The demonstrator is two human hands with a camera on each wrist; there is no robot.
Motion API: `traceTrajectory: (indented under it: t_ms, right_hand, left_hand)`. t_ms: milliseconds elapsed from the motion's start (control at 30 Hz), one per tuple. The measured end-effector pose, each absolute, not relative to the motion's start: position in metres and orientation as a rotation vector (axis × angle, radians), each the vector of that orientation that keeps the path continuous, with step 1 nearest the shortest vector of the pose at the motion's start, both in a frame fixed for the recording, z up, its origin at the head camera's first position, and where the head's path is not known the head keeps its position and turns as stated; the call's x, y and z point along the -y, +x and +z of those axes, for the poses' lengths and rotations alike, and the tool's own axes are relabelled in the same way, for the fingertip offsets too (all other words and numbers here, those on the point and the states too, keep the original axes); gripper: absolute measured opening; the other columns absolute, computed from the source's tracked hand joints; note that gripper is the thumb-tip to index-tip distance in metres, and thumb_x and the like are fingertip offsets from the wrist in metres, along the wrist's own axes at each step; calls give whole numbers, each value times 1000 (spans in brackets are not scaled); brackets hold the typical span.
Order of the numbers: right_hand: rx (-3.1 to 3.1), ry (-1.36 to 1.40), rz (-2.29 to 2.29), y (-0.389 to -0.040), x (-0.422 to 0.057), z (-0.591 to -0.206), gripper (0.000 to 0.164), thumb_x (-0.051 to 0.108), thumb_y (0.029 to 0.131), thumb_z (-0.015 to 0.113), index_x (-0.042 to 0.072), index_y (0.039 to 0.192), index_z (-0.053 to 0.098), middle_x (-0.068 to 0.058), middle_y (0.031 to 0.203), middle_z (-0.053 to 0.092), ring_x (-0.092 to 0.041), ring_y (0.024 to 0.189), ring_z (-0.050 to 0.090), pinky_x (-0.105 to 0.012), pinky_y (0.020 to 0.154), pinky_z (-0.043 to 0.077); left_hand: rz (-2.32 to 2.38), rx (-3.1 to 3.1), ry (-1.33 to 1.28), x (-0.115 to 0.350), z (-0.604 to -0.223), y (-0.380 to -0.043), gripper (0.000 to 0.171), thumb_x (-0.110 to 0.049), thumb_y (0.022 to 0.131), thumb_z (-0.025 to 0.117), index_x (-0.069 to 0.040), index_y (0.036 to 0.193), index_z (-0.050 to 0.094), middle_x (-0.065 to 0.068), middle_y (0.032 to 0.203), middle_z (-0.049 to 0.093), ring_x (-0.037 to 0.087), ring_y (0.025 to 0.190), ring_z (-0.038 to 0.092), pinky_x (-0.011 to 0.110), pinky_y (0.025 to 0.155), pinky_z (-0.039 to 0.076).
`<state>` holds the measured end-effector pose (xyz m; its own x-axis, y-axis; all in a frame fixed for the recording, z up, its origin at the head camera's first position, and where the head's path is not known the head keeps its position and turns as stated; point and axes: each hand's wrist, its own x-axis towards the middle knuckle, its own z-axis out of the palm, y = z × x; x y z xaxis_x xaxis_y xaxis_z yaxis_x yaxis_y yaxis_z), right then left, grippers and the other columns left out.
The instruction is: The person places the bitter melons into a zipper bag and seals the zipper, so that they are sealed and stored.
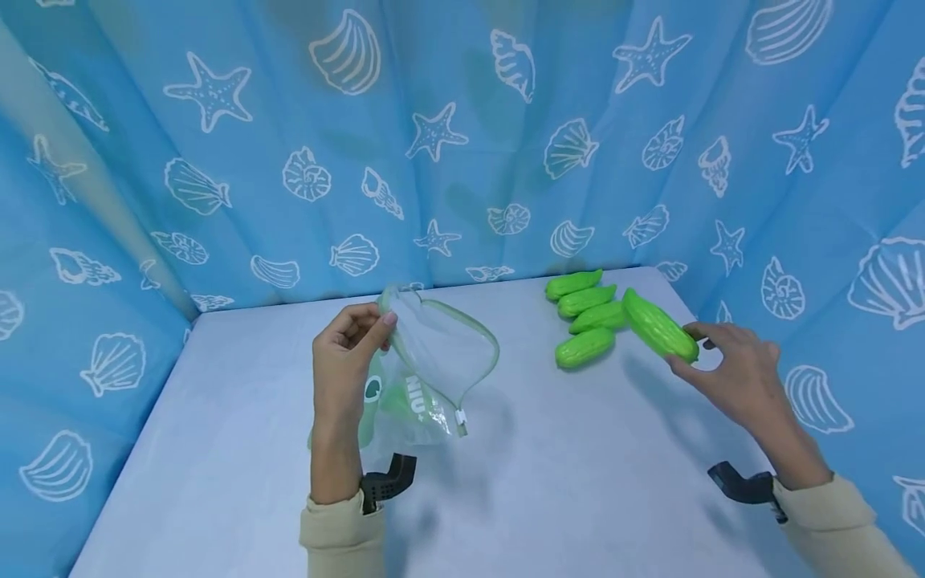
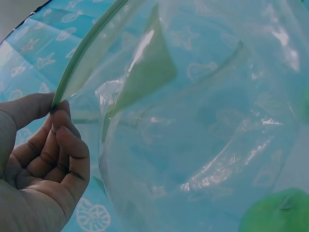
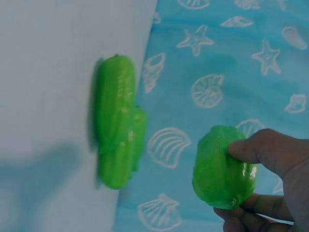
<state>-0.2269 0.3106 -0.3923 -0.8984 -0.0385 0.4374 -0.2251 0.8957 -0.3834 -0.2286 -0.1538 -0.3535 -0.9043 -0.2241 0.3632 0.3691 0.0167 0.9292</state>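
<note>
My left hand (image 1: 350, 345) pinches the green-edged rim of a clear plastic zip bag (image 1: 451, 341) between thumb and fingers. The bag's mouth gapes wide, and a white slider (image 1: 461, 417) sits at the rim's lower end. Its printed lower part lies on the table. A rounded green thing (image 2: 277, 215) shows at the bag's lower right in the left wrist view; whether it is inside cannot be told. My right hand (image 1: 737, 373) grips a bright green, ridged bitter melon (image 1: 658, 325) by one end, raised above the table. Several similar bitter melons (image 1: 585, 348) lie beside it.
The white table (image 1: 564, 490) has its back edge against a blue curtain (image 1: 433, 193) printed with white shells and starfish. More of the curtain hangs along both sides. Each wrist carries a black camera mount (image 1: 390, 478).
</note>
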Motion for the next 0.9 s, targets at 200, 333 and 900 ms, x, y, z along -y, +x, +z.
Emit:
traceTrajectory:
  t_ms: [200, 333, 900]
  right_hand:
    - [2611, 302, 593, -226, -297, -373, 49, 22, 79, 84, -2, 117, 67, -23, 106, 67, -40, 97, 55, -46, 67, 20]
    - [2563, 361, 580, -226, -289, -366, 46, 19, 75, 86, 0, 114, 69, -20, 102, 68, -37, 94, 56, -45, 66, 19]
    - [2507, 509, 623, -221, -254, -344, 50, 16, 71, 89, 5, 116, 70, -13, 103, 68, -30, 97, 54, -49, 74, 25]
  left_hand:
    - [-1951, 1876, -161, 152, -353, -227, 26, -25, 90, 78, -4, 102, 70, 10, 84, 64, 24, 71, 58, 30, 68, 52]
    - [-1951, 1873, -163, 150, -353, -228, 26, -26, 90, 78, -4, 103, 71, 9, 85, 65, 23, 72, 58, 28, 68, 52]
    - [-1927, 1890, -173, 148, -358, -229, 27, -28, 90, 77, -5, 103, 71, 9, 85, 65, 24, 73, 59, 28, 68, 52]
